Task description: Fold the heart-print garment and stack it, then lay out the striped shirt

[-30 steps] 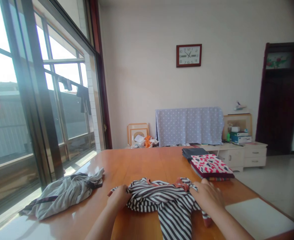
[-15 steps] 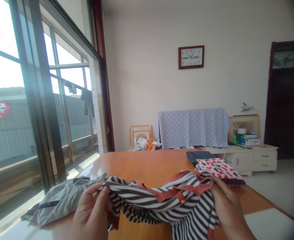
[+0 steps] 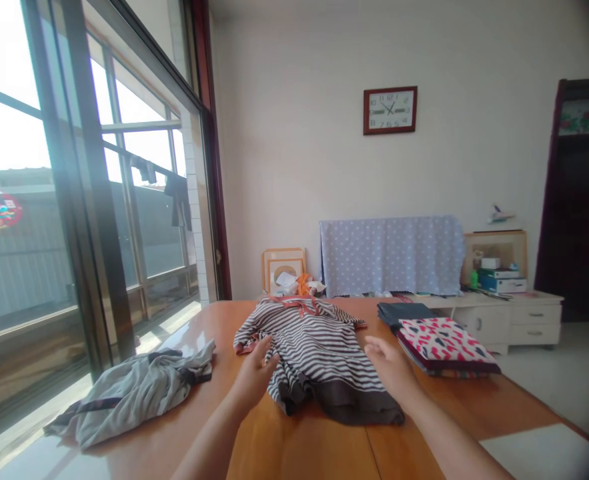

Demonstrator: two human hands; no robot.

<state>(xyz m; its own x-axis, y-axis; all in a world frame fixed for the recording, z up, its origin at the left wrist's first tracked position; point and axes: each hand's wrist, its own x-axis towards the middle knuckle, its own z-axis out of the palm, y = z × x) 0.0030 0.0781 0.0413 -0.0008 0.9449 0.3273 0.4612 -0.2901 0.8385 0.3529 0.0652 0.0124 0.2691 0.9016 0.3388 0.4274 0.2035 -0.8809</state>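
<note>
A black-and-white striped shirt (image 3: pixel 319 347) with reddish trim at the neck lies spread on the wooden table, its neckline at the far end and its dark hem towards me. Wrinkles run across it, and its left side is bunched. My left hand (image 3: pixel 258 373) is over or beside the shirt's left edge, fingers apart and holding nothing. On the other side, my right hand (image 3: pixel 388 363) hovers by the shirt's right edge, also empty with fingers extended. Whether either hand touches the cloth I cannot tell.
A crumpled grey garment (image 3: pixel 139 393) lies on the table's left, near the window. At the right sits a folded stack topped by a pink-and-black patterned cloth (image 3: pixel 444 340), with a dark folded cloth (image 3: pixel 404 311) behind it. Beyond the wooden table (image 3: pixel 294 447) stands a white cabinet (image 3: pixel 534 320).
Both hands have let go of the striped shirt, which was held up by its neck area. It now lies spread on the table, farther from me.
</note>
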